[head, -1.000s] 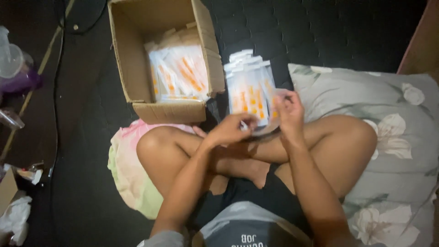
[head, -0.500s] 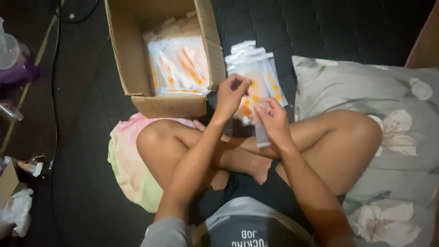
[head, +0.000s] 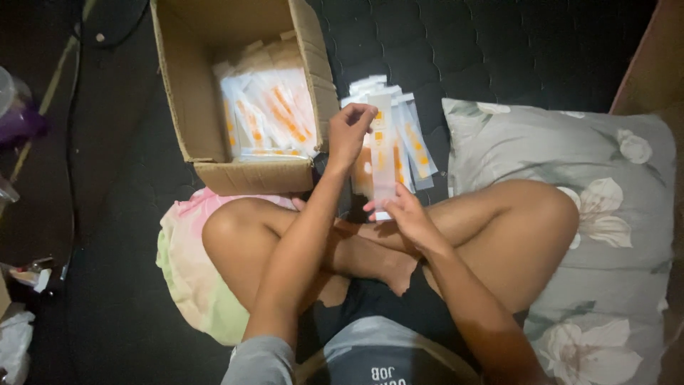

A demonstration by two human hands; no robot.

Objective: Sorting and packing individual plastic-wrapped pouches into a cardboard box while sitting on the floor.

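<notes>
Left hand (head: 350, 132) and right hand (head: 402, 214) pinch a long, glossy plastic packet (head: 383, 164).

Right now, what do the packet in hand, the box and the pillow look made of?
Packet, held between left hand and right hand: thin clear plastic film, likely, glossy, with orange contents showing through. Box: brown corrugated cardboard, matte, with a thick raw edge on its flaps. Pillow: woven fabric, grey with a floral print, soft creases; fibre unclear.

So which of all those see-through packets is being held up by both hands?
The long clear packet stretched between the left hand and right hand.
</notes>
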